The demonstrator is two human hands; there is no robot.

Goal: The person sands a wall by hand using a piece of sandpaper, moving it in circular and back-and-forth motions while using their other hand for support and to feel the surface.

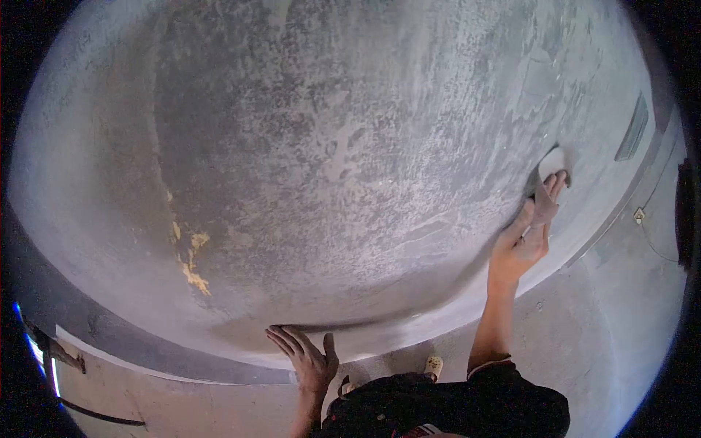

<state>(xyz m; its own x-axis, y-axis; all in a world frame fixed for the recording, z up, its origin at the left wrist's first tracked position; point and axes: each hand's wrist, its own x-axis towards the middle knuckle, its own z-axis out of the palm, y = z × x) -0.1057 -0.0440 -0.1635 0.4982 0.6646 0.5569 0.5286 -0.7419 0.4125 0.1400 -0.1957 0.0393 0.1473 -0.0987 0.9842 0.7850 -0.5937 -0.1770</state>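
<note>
Our right hand [520,252] is closed on a thin, curled grey-and-white sheet [553,162], its long axis running outward past our fingertips on the big mottled-grey curved surface [328,146]. Our left hand [312,365] is open, by the surface's near edge, way farther from it.
</note>
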